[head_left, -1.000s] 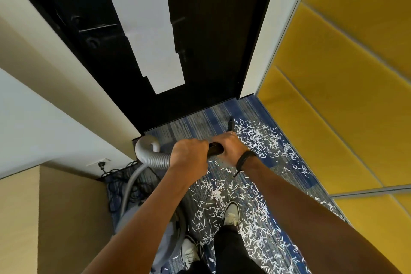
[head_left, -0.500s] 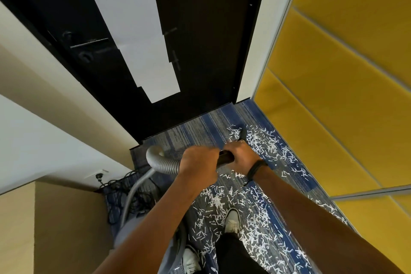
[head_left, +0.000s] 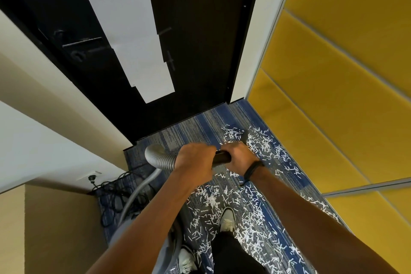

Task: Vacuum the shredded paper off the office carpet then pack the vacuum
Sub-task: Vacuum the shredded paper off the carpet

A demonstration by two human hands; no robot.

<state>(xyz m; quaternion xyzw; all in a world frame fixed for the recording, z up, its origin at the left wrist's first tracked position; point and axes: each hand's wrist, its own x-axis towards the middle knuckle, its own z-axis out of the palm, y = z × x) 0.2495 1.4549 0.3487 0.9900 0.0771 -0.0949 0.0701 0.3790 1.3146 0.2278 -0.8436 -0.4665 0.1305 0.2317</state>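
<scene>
Gripping the black wand (head_left: 222, 158), my left hand (head_left: 195, 160) and right hand (head_left: 241, 158) had fingers curled tight around it. Shredded paper (head_left: 255, 224) covered the carpet (head_left: 189, 131) near and right. I judged the cords (head_left: 117, 193) at left could snag the hose (head_left: 158, 158).

An office: blue-and-grey striped carpet tiles (head_left: 200, 131) cover the floor, yellow padded acoustic panels (head_left: 333, 73) line the right wall, and a dark door (head_left: 200, 40) with white paper sheets (head_left: 133, 40) taped on stands at the far end. Black cables (head_left: 115, 193) tangle below a wall socket (head_left: 92, 177) at near left.
</scene>
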